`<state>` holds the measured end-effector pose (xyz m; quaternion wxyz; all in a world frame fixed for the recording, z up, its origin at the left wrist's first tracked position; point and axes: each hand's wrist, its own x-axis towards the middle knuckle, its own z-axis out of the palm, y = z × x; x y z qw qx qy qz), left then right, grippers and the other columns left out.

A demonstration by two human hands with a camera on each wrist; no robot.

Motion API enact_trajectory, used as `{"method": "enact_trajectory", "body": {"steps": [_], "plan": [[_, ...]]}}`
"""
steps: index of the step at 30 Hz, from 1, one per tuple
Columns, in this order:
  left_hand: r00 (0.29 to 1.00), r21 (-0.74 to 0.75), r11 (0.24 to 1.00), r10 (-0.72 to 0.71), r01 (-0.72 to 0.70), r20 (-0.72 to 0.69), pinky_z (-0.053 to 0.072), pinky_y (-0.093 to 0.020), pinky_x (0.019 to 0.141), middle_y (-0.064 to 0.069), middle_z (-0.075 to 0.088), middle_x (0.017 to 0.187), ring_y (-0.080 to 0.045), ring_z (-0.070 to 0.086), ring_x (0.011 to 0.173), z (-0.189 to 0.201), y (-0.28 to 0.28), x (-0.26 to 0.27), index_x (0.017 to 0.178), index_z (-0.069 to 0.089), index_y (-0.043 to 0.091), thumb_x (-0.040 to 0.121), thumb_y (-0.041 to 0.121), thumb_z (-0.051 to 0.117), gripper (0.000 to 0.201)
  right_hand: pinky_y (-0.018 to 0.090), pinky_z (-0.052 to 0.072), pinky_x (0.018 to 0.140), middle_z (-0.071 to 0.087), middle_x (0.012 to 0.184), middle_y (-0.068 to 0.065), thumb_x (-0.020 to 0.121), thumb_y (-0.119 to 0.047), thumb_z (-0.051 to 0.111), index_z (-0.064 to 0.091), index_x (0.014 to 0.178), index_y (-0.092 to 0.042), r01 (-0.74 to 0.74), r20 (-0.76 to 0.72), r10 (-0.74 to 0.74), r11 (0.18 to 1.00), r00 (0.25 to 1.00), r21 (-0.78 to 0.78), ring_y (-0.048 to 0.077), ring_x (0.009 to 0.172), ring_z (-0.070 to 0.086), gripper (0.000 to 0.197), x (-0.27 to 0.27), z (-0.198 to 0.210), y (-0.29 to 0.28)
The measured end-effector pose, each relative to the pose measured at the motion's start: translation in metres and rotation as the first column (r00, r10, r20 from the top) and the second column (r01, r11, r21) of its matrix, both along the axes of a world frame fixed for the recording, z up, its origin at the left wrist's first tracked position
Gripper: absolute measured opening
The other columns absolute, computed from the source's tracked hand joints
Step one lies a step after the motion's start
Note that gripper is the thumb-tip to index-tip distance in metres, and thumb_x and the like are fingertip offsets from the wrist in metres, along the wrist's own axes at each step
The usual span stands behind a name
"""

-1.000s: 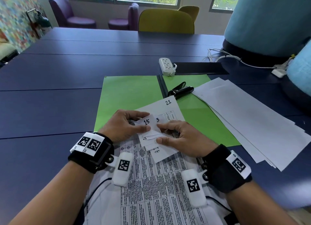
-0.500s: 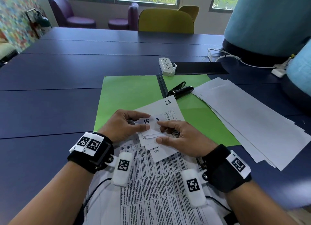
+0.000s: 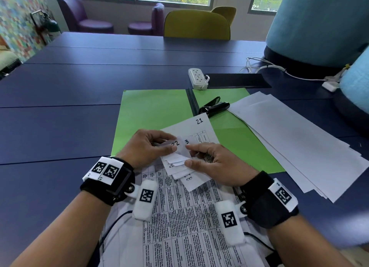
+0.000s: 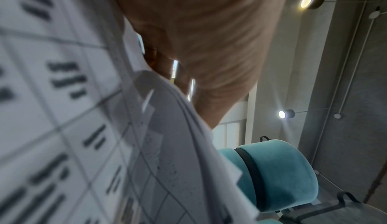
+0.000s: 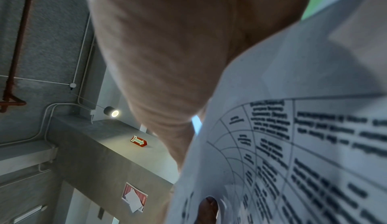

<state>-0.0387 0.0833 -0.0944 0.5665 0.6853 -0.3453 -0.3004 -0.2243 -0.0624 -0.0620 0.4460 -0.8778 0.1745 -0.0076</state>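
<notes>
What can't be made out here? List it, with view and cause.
Corner numbers on the lower fanned white paper sheets: head view, covered by upper sheets and the right hand.
Printed table text on the large white page: too small in head view, blurred in both wrist views.
Fingertips of the left hand: left wrist view, hidden behind palm and paper.
Black clip-like tool on the green folder: head view, too small to identify.
</notes>
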Motion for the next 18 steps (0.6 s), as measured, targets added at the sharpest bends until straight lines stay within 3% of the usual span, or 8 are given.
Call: {"method": "enact_trajectory", "body": {"steps": [5, 8, 12, 14, 16, 18], "plan": [[1.0, 0.006, 1.0, 0.003, -0.002, -0.01, 0.059, -0.041, 0.089, -0.002, 0.079, 0.095, -0.018, 0.074, 0.084, 0.003, 0.001, -0.003, 0.097, 0.078, 0.024, 0.077, 0.01, 0.084, 0.025, 0.026, 0.051, 0.094, 0.059, 0.115, -0.018, 0.086, -0.048, 0.068, 0.062, 0.13, -0.03, -0.012, -0.008, 0.012, 1.0, 1.0, 0.007, 0.001, 0.104, 0.057, 0.048, -0.001, 0.0, -0.001], [1.0, 0.0, 1.0, -0.01, 0.01, -0.022, 0.058, -0.044, 0.092, -0.002, 0.079, 0.1, -0.023, 0.074, 0.092, 0.004, 0.001, -0.003, 0.1, 0.077, 0.021, 0.078, 0.012, 0.084, 0.025, 0.033, 0.052, 0.095, 0.06, 0.113, -0.016, 0.081, -0.059, 0.068, 0.066, 0.124, -0.028, -0.008, 0.001, 0.008, 1.0, 1.0, -0.005, 0.005, 0.103, 0.059, 0.053, 0.0, -0.003, -0.002], [0.999, -0.04, 0.999, -0.019, 0.017, -0.033, 0.057, -0.049, 0.091, -0.01, 0.079, 0.097, -0.028, 0.073, 0.089, 0.007, 0.001, -0.006, 0.09, 0.081, 0.013, 0.081, 0.039, 0.081, 0.027, 0.039, 0.053, 0.093, 0.059, 0.113, -0.011, 0.075, -0.075, 0.061, 0.07, 0.117, -0.028, -0.027, 0.01, 0.027, 0.998, 1.0, -0.051, 0.013, 0.103, 0.06, 0.064, 0.001, -0.005, -0.003], [0.999, -0.039, 0.999, -0.025, 0.023, -0.036, 0.055, -0.053, 0.096, -0.015, 0.078, 0.098, -0.034, 0.073, 0.093, 0.005, 0.0, -0.004, 0.091, 0.08, 0.007, 0.084, 0.052, 0.074, 0.046, 0.035, 0.052, 0.094, 0.059, 0.114, -0.012, 0.076, -0.074, 0.06, 0.072, 0.113, -0.028, -0.048, 0.009, 0.048, 0.998, 0.999, -0.048, 0.01, 0.107, 0.058, 0.061, 0.001, -0.003, -0.002], [0.997, -0.028, 1.0, 0.008, -0.01, -0.076, 0.053, -0.054, 0.1, -0.029, 0.073, 0.101, -0.03, 0.071, 0.092, 0.004, -0.001, -0.003, 0.093, 0.079, 0.003, 0.081, 0.066, 0.069, 0.065, 0.028, 0.05, 0.093, 0.058, 0.114, -0.013, 0.076, -0.068, 0.06, 0.075, 0.11, -0.025, -0.055, 0.007, 0.055, 0.998, 0.998, -0.025, 0.004, 0.108, 0.055, 0.056, 0.0, 0.001, 0.0], [0.992, -0.018, 0.999, 0.024, -0.026, -0.124, 0.051, -0.058, 0.1, -0.039, 0.067, 0.103, -0.03, 0.064, 0.086, 0.004, -0.002, -0.002, 0.093, 0.081, 0.009, 0.08, 0.062, 0.072, 0.054, 0.025, 0.053, 0.084, 0.057, 0.112, -0.012, 0.077, -0.064, 0.06, 0.076, 0.106, -0.021, -0.062, 0.004, 0.062, 0.998, 0.998, -0.015, 0.004, 0.102, 0.056, 0.054, 0.0, 0.005, 0.003]]}}
